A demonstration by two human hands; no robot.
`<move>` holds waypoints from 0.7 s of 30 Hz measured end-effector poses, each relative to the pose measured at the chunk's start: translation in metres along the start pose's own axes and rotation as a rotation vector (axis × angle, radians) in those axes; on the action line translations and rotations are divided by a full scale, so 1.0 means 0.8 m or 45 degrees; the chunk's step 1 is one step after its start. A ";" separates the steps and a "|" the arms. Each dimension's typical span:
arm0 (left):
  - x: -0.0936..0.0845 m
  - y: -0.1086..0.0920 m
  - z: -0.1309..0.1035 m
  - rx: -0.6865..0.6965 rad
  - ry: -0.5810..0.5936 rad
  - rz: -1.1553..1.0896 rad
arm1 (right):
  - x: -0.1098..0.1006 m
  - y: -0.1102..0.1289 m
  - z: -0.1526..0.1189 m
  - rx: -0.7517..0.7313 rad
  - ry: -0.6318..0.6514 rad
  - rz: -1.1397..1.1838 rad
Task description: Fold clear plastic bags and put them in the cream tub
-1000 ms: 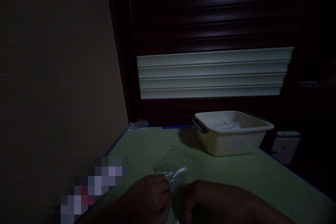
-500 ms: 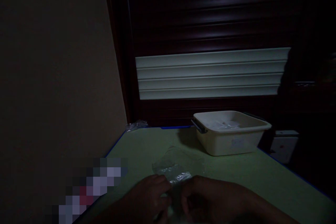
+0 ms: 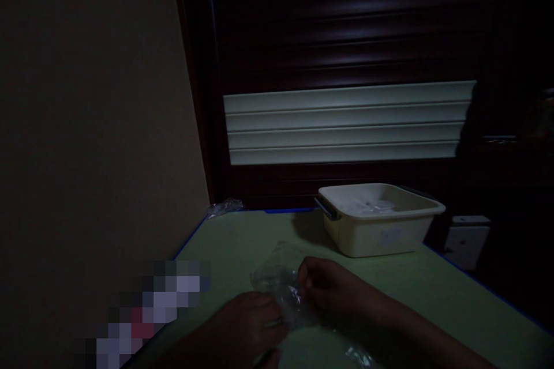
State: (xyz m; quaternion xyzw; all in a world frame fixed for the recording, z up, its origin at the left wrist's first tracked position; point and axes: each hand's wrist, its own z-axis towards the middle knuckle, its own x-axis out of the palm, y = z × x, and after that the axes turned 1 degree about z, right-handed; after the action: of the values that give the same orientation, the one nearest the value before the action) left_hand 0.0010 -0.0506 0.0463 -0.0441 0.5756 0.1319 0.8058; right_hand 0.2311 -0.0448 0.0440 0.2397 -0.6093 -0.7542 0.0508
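Right hand (image 3: 320,282): up it comes, farther across the clear bag (image 3: 281,285), fingertips pinching its right side.
Left hand (image 3: 249,326): curled low; can't tell its grip.
Clear bag: on the counter (image 3: 242,236), now bunched between both hands.

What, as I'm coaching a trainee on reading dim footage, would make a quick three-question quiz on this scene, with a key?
1. Fill in: of the left hand and the right hand, the ____ one is nearer the cream rectangular plastic tub.
2. What lies on the surface by both hands?
A) folded yellow cloth
B) clear, crinkled plastic film
C) brown cardboard box
3. True or false: the tub is tipped over on its side.

Key: 1. right; 2. B; 3. False, it stands upright on the pale green flat tabletop.
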 end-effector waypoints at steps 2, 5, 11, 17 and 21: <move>0.001 -0.001 -0.002 -0.018 -0.035 0.032 | -0.001 -0.002 -0.002 0.041 0.001 -0.058; 0.002 -0.002 -0.003 -0.004 0.021 0.071 | 0.001 0.005 -0.007 0.086 0.008 -0.276; 0.001 -0.004 -0.001 0.003 0.091 0.123 | 0.010 0.037 -0.012 0.079 -0.276 -0.919; 0.007 -0.001 -0.003 -0.002 0.076 0.181 | 0.014 0.040 -0.018 0.184 -0.067 -0.697; 0.013 0.010 0.000 0.114 0.072 0.143 | 0.018 0.027 -0.016 0.091 0.000 -0.576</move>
State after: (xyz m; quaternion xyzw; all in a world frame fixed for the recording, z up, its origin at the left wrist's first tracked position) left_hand 0.0018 -0.0409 0.0371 0.0207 0.6051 0.1495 0.7817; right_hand 0.2190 -0.0675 0.0585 0.3719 -0.5663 -0.7242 -0.1283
